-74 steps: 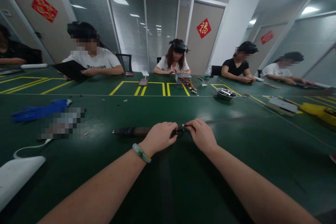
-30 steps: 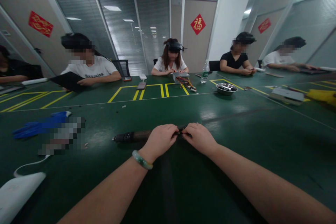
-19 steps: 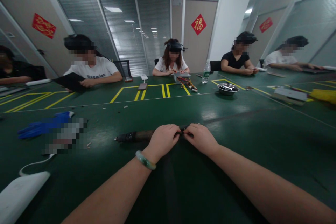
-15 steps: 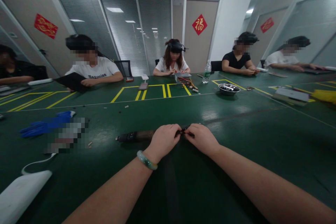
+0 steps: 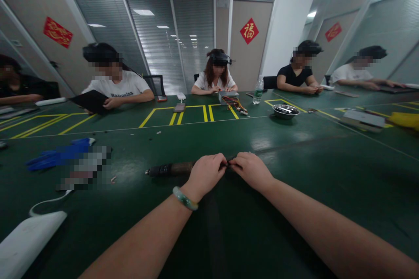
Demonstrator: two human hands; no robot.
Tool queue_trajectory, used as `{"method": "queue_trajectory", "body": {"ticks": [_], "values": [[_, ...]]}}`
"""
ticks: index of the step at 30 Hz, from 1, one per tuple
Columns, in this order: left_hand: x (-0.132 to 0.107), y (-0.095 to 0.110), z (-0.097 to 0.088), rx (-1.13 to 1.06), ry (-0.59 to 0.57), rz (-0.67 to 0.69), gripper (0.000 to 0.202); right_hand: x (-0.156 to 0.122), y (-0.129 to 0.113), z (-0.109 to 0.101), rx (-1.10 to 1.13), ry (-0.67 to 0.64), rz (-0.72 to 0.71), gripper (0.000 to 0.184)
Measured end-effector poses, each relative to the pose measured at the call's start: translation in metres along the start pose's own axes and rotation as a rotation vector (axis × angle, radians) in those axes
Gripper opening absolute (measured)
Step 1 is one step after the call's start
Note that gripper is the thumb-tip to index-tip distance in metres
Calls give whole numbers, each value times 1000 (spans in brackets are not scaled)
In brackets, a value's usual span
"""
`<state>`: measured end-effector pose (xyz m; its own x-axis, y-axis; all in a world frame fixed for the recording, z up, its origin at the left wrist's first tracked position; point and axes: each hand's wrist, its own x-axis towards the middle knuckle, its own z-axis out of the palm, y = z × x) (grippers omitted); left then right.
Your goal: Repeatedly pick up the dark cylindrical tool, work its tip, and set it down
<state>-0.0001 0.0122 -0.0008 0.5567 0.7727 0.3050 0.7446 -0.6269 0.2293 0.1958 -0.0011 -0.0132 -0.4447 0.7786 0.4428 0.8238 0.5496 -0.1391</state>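
A dark, rod-shaped tool [image 5: 170, 168] lies on the green table [image 5: 294, 170], its free end pointing left. My left hand [image 5: 207, 173], with a pale green bangle on the wrist, is curled over the tool's right end. My right hand [image 5: 251, 168] is closed in a pinch right beside it, fingertips meeting the left hand's over a small dark part that I cannot make out. Both forearms stretch out from the bottom of the view.
Blue gloves [image 5: 55, 156] lie at the left, a white device [image 5: 26, 239] with a cable at the bottom left. A metal bowl [image 5: 286, 110], a water bottle [image 5: 258, 90] and a wired box [image 5: 229, 96] stand farther off. Several people sit along the far side.
My hands have drawn together: the right one, slightly apart holding a small tip earlier, now touches the left. The view has shifted a little.
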Motion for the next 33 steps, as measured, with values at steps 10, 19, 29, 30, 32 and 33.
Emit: {"method": "queue_trajectory", "body": {"ticks": [10,19,29,30,32,33], "values": [[-2,0,-3,-11,13,-25,29,19,6,-7,-134,-114,-168,12],[-2,0,-4,19,27,15,27,19,2,12,-163,-205,-94,15],[-10,-11,-10,46,149,155,54,11,57,-24,-319,-244,214,11],[-10,-11,-10,42,139,159,54,-3,78,-35,-331,-239,269,11],[-10,-11,-10,28,121,169,53,-44,123,-60,-356,-207,424,11],[-9,-10,-9,19,111,175,53,-71,145,-73,-363,-175,508,11]]}}
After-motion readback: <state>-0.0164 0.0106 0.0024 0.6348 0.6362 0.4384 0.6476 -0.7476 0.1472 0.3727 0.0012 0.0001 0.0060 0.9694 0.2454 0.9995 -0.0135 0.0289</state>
